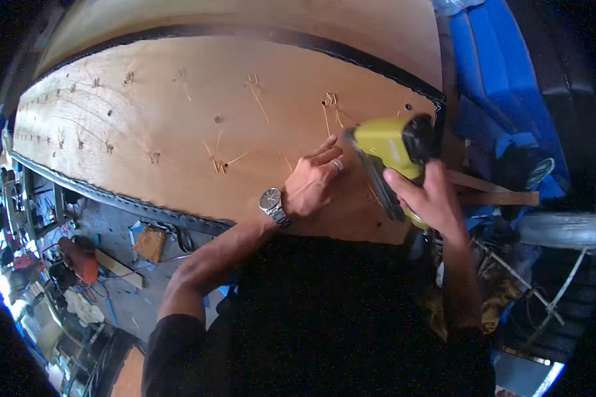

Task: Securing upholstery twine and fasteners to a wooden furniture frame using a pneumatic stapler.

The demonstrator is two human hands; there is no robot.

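A yellow and black staple gun is in my right hand, whose fingers wrap its handle. The gun is slightly blurred and tilted over the right part of a wooden panel. My left hand, with a ring and a metal wristwatch, rests on the panel just left of the gun. Its fingers are curled together at the lower end of a tan twine, which runs down from a stapled cluster. More stapled twine ends dot the wood. Black material is fixed along its edge.
Another wooden surface lies beyond the panel. Blue sheeting hangs at the right, near wooden strips and a wrapped clear roll. On the floor at lower left are an orange tank, a brown block and hoses.
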